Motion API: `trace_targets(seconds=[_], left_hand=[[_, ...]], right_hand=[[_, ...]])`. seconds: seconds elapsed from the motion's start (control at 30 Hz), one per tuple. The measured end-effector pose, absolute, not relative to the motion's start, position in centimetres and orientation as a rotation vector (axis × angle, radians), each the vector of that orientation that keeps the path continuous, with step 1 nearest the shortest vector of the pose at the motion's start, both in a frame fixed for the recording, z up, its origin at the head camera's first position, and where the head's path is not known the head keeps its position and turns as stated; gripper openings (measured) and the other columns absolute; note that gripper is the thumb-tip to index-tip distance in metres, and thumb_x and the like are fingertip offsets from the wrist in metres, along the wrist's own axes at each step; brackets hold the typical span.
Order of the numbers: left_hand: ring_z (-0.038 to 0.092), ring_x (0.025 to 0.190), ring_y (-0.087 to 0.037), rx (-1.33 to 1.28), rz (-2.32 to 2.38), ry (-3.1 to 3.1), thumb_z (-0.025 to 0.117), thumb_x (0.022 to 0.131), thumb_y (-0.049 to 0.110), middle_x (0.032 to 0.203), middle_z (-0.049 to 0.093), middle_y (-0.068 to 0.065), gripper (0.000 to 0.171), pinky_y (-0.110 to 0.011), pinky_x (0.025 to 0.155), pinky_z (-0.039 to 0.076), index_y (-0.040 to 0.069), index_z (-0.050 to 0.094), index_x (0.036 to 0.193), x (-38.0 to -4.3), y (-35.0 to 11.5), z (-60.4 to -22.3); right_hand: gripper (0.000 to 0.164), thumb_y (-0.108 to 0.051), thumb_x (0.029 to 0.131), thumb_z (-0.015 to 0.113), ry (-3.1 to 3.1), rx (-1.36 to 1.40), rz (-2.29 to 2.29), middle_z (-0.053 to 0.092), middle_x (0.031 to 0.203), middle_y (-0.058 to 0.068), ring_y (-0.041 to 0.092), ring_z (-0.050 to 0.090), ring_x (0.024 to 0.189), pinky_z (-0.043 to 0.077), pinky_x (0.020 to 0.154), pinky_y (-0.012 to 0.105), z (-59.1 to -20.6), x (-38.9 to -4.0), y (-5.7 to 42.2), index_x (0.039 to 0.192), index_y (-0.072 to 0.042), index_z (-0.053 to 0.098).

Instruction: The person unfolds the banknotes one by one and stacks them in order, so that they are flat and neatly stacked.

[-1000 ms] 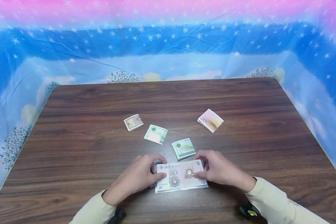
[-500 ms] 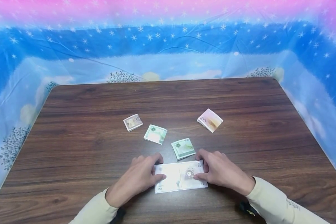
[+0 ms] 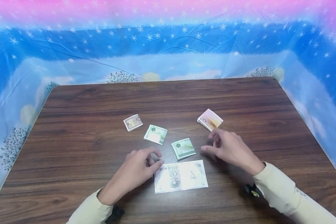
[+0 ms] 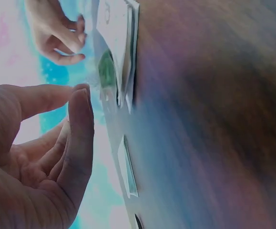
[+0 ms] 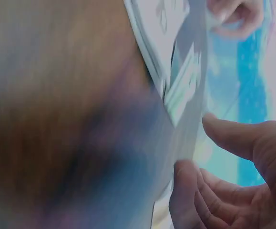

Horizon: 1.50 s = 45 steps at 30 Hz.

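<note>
Right wrist: fingers apart, seemingly empty.

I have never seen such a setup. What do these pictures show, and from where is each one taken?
These are a person's bare left hand and right hand, not a machine. The wide picture comes from a camera worn on the head; the two sideways close-ups come from cameras on the left and right wrists. On the brown table lie a flat note and, beyond it, four folded ones: a brownish note, a pinkish note and two green notes. Neither hand holds anything: the left is by the flat note, the right near the pinkish one.
</note>
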State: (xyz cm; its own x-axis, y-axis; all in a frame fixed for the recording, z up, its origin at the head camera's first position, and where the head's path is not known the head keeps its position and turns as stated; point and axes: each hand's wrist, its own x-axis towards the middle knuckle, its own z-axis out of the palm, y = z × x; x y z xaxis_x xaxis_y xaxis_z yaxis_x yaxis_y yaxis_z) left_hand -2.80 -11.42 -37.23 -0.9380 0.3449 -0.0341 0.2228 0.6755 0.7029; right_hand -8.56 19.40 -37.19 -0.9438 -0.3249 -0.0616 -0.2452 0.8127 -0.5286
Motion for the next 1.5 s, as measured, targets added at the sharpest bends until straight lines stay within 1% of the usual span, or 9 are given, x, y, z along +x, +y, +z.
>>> trace_targets(seconds=[0.2, 0.37, 0.47, 0.57, 0.7, 0.9, 1.13, 1.3, 1.5], left_hand=[[0.064, 0.065, -0.002, 0.421, 1.247, 2.671, 0.072, 0.094, 0.016, 0.078, 0.072, 0.008, 0.012, -0.024, 0.058, 0.053, 0.011, 0.071, 0.105, -3.0, -11.8, -36.9], [0.069, 0.065, -0.014, 0.340, 1.345, 2.571, 0.070, 0.096, 0.013, 0.082, 0.073, 0.001, 0.016, -0.027, 0.052, 0.055, 0.008, 0.069, 0.110, -3.1, -12.0, -36.8], [0.070, 0.065, -0.018, 0.325, 1.385, 2.528, 0.069, 0.096, 0.013, 0.083, 0.073, -0.002, 0.016, -0.028, 0.050, 0.056, 0.007, 0.069, 0.112, -3.1, -12.0, -36.7], [0.070, 0.064, -0.019, 0.324, 1.401, 2.506, 0.069, 0.096, 0.012, 0.083, 0.073, -0.002, 0.016, -0.029, 0.050, 0.056, 0.006, 0.069, 0.112, -3.1, -12.1, -36.7], [0.070, 0.063, -0.020, 0.323, 1.414, 2.488, 0.068, 0.097, 0.012, 0.081, 0.073, -0.002, 0.015, -0.030, 0.049, 0.055, 0.006, 0.068, 0.111, -3.1, -12.1, -36.7], [0.070, 0.063, -0.020, 0.330, 1.418, 2.476, 0.068, 0.097, 0.012, 0.081, 0.073, -0.002, 0.016, -0.030, 0.049, 0.055, 0.006, 0.068, 0.112, -3.2, -12.1, -36.7], [0.069, 0.063, -0.020, 0.339, 1.409, 2.476, 0.067, 0.097, 0.013, 0.081, 0.074, -0.003, 0.016, -0.030, 0.049, 0.055, 0.006, 0.068, 0.112, -3.2, -12.1, -36.8], [0.069, 0.063, -0.021, 0.323, 1.413, 2.463, 0.067, 0.098, 0.013, 0.082, 0.074, -0.003, 0.016, -0.031, 0.048, 0.055, 0.006, 0.068, 0.113, -3.2, -12.1, -36.7], [0.069, 0.062, -0.022, 0.318, 1.435, 2.453, 0.067, 0.098, 0.012, 0.082, 0.074, -0.004, 0.017, -0.032, 0.047, 0.055, 0.005, 0.068, 0.113, -3.2, -12.1, -36.8]], right_hand=[[0.047, -0.041, 0.085, 0.082, 2.962, -0.309, -0.774, 0.069, 0.084, 0.005, 0.023, 0.064, 0.076, 0.048, 0.071, 0.045, -37.9, -12.0, 21.2, 0.105, -0.001, 0.066], [0.054, -0.039, 0.085, 0.081, 2.987, -0.218, -0.762, 0.068, 0.095, 0.017, 0.034, 0.063, 0.088, 0.048, 0.079, 0.054, -38.5, -14.4, 22.2, 0.109, 0.006, 0.064], [0.061, -0.043, 0.085, 0.081, 2.968, -0.176, -0.752, 0.066, 0.100, 0.022, 0.037, 0.059, 0.093, 0.047, 0.082, 0.057, -38.7, -15.3, 22.3, 0.113, 0.009, 0.063], [0.064, -0.047, 0.084, 0.080, 2.958, -0.168, -0.729, 0.065, 0.101, 0.023, 0.037, 0.057, 0.093, 0.048, 0.079, 0.056, -38.9, -15.9, 22.1, 0.110, 0.010, 0.065], [0.061, -0.047, 0.084, 0.081, 2.961, -0.180, -0.698, 0.064, 0.101, 0.023, 0.035, 0.055, 0.093, 0.048, 0.076, 0.052, -39.2, -16.3, 21.7, 0.105, 0.009, 0.067], [0.058, -0.042, 0.079, 0.085, 2.934, -0.177, -0.697, 0.065, 0.099, 0.021, 0.036, 0.057, 0.093, 0.049, 0.079, 0.052, -39.2, -16.7, 20.9, 0.104, 0.007, 0.068], [0.060, -0.035, 0.078, 0.088, 2.902, -0.161, -0.713, 0.058, 0.096, 0.019, 0.034, 0.053, 0.089, 0.047, 0.080, 0.050, -38.9, -16.7, 20.5, 0.109, 0.005, 0.056], [0.049, -0.024, 0.083, 0.084, 2.905, -0.177, -0.767, 0.060, 0.096, 0.019, 0.034, 0.054, 0.088, 0.046, 0.079, 0.049, -38.7, -16.5, 20.7, 0.110, 0.006, 0.056], [0.024, -0.003, 0.087, 0.066, 2.924, -0.226, -0.909, 0.064, 0.097, 0.019, 0.032, 0.059, 0.088, 0.048, 0.079, 0.043, -38.6, -16.4, 21.0, 0.108, 0.007, 0.061]])
